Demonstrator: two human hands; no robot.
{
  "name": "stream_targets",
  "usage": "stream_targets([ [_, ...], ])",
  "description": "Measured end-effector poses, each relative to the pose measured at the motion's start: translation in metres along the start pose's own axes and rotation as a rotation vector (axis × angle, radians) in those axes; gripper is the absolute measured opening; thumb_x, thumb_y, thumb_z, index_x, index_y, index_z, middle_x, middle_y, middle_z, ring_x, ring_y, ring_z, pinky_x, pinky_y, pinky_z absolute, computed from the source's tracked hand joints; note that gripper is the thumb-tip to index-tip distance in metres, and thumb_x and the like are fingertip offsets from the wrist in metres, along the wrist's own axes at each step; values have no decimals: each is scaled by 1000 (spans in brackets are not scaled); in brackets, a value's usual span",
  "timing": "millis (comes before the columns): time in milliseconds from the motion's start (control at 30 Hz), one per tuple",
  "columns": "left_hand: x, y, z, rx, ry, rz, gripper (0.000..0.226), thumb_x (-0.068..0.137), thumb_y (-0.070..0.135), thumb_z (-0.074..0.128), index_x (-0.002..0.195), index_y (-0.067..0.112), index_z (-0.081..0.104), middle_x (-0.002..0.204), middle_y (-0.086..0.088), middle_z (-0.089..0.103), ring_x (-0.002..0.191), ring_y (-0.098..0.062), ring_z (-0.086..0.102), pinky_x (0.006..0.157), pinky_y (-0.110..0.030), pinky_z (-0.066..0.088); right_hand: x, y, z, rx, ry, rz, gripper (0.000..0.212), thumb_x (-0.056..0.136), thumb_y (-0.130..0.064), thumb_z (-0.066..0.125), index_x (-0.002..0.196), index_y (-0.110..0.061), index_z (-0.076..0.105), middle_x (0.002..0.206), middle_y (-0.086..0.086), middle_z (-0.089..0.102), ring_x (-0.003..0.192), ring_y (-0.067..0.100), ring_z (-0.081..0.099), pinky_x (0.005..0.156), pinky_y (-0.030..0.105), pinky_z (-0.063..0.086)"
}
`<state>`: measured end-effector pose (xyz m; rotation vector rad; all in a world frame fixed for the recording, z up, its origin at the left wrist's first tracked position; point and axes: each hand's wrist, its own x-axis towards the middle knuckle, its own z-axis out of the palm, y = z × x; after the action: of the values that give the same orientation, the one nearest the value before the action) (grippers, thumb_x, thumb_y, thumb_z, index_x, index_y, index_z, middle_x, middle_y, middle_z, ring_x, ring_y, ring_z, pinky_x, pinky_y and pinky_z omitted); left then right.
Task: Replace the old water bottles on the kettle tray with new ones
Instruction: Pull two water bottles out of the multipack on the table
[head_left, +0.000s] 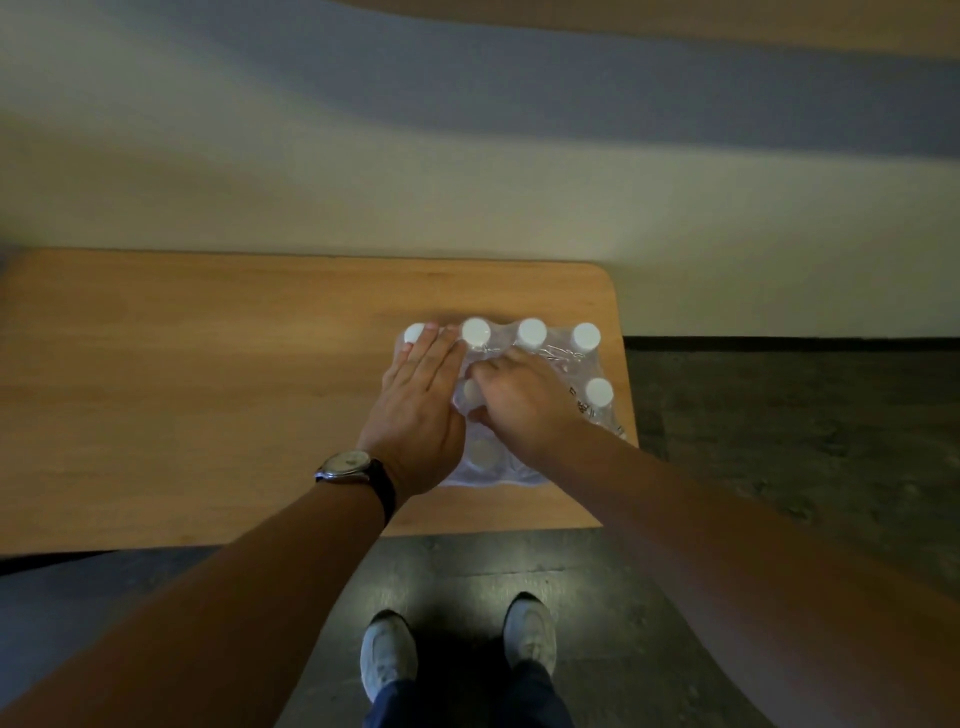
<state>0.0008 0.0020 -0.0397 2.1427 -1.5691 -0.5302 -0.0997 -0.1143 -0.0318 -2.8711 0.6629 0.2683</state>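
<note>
Wooden table (208, 389) against pale wall. Shrink-wrapped pack of water bottles (566, 374), white caps, sits near table's right end. Left hand (421, 405) flat, fingers extended, pressing pack's left side. Right hand (519, 400) curled, fingers pinching the plastic wrap at pack's middle.

Dim, soft, edge-warped wide-angle view
</note>
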Motion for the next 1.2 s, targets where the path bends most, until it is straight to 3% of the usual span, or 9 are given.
stream_targets([
  [167, 0, -1, 2, -46, 46, 12, 67, 86, 20, 26, 142, -12, 45, 152, -29, 42, 146, -44, 30, 120, -59, 22, -11, 5, -30, 132, -7, 3, 38, 86, -34, 70, 114, -11, 59, 118, 9, 66, 113, 26, 53, 91, 37, 36],
  [367, -1, -4, -1, -178, 76, -16, 67, 86, 22, 24, 138, -10, 51, 148, -30, 47, 144, -44, 34, 119, -61, 23, -51, 10, -99, 583, 84, 10, 40, 91, -42, 64, 121, -18, 54, 118, -3, 58, 104, 8, 52, 84, 24, 43],
  [600, -4, 35, -37, -721, 249, -154, 83, 87, 72, 44, 142, 11, 51, 133, -10, 66, 121, -25, 62, 97, -43, 52, -42, 13, -166, 795, 378, 75, 33, 96, -46, 52, 110, -16, 52, 90, 2, 71, 78, 7, 66, 65, 20, 50],
  [733, -2, 65, -42, -1029, 173, -234, 47, 74, 28, 88, 114, 23, 63, 98, 15, 78, 89, -2, 75, 68, -13, 58, -12, 9, -165, 886, 308, 156, 38, 94, -50, 56, 111, -17, 56, 92, -3, 73, 84, 8, 71, 74, 24, 53],
  [833, -4, 60, -32, -1151, 173, -385, 42, 65, 26, 90, 101, 29, 67, 91, 8, 80, 78, -9, 77, 61, -19, 59, 3, 14, -142, 1029, 178, 352, 51, 91, -62, 49, 115, -17, 53, 98, 3, 72, 80, 9, 71, 66, 21, 53],
  [900, -5, 50, -28, -1242, 195, -507, 36, 69, 24, 87, 101, 23, 70, 87, -6, 80, 71, -16, 77, 56, -24, 59, -1, 25, -114, 910, 84, 452, 54, 91, -63, 47, 116, -16, 52, 100, 3, 67, 81, 17, 67, 63, 25, 48],
  [1000, -5, 36, -22, -1362, 206, -633, 41, 72, 21, 85, 106, 9, 67, 81, -23, 73, 63, -24, 71, 52, -30, 57, -21, 33, -62, 420, -101, 327, 38, 86, -43, 68, 110, -14, 61, 101, 5, 66, 91, 23, 65, 65, 30, 46],
  [1100, -4, 28, -18, -1369, 206, -675, 35, 67, 29, 83, 95, 13, 71, 74, -10, 75, 60, -22, 72, 53, -31, 58, -27, 32, -23, -29, -216, 218, 59, 82, -48, 70, 124, -10, 56, 125, 13, 60, 117, 32, 53, 93, 38, 44],
  [1200, -3, 26, -14, -1329, 189, -683, 37, 63, 36, 83, 94, 18, 74, 82, -6, 80, 72, -22, 77, 60, -31, 60, -18, 34, -14, -146, -157, 203, 51, 82, -44, 72, 120, -13, 59, 125, 10, 63, 115, 29, 55, 90, 34, 42],
])
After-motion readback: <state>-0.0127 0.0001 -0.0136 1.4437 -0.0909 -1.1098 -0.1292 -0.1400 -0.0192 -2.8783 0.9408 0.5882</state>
